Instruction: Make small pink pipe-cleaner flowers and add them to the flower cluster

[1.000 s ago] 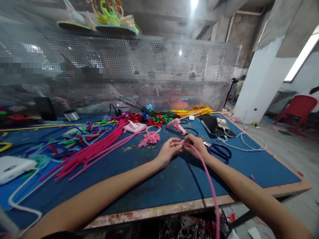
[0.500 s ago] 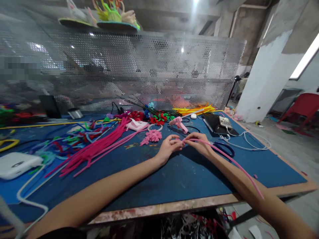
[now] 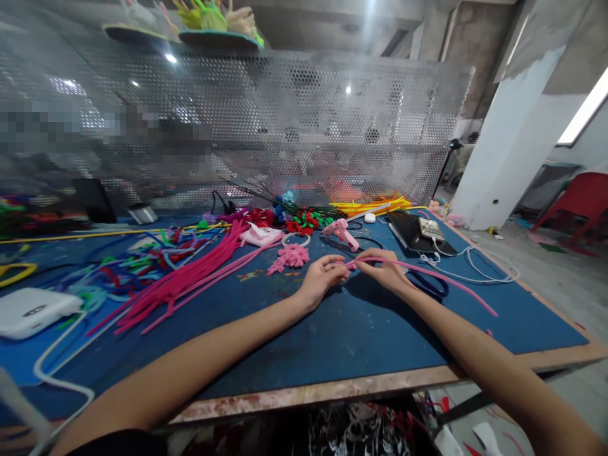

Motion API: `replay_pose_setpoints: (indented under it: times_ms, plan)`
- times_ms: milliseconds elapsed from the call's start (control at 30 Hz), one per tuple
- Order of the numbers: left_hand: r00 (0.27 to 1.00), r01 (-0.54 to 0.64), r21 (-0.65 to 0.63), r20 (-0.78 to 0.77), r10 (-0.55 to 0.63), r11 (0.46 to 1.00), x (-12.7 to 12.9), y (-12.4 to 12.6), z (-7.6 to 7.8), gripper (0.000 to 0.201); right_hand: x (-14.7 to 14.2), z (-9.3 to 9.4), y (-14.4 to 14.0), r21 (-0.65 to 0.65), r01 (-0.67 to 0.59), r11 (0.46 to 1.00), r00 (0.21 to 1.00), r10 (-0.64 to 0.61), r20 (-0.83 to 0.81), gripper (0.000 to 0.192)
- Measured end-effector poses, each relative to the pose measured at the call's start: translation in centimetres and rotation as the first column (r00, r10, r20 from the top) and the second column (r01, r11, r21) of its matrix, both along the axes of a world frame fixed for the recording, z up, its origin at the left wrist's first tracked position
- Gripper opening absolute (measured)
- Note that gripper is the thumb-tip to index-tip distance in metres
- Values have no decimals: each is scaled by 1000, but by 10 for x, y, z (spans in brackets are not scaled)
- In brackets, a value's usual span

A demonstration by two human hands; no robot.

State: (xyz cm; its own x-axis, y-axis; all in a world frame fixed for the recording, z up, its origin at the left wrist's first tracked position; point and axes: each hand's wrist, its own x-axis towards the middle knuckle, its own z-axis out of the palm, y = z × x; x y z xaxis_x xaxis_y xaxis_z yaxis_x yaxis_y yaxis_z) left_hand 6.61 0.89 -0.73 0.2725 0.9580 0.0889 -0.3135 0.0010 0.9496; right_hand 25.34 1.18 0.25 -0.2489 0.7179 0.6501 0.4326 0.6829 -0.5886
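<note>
The blue tabletop (image 3: 332,342) carries everything. At its 10 o'clock side lies a heap of magenta pipe cleaners (image 3: 190,282), and at 9 o'clock a white box (image 3: 33,310). Near the centre the left hand (image 3: 323,282) and the right hand (image 3: 387,271) meet, fingers pressed together, both pinching one end of a pink pipe cleaner (image 3: 427,278); it runs toward 4 o'clock above the tabletop. At 12 o'clock from the hands lies a pink glue gun (image 3: 342,233), at 11 o'clock small pink flowers (image 3: 291,257). No writing can be read.
</note>
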Motion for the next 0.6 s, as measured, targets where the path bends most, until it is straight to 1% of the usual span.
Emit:
replay_pose_setpoints:
  times_ms: [300,500,600]
  plan:
    - [999,-14,25,-35,15,1000,1,2,-4,31,3,5,-1,132,17,991,987,-38,157,11]
    - [999,-32,34,-39,34,999,0,3,-6,27,4,3,2,181,16,983,976,-54,211,13]
    - [999,-9,38,-48,11,999,0,2,-4,27,4,1,3,200,34,979,971,-80,227,12]
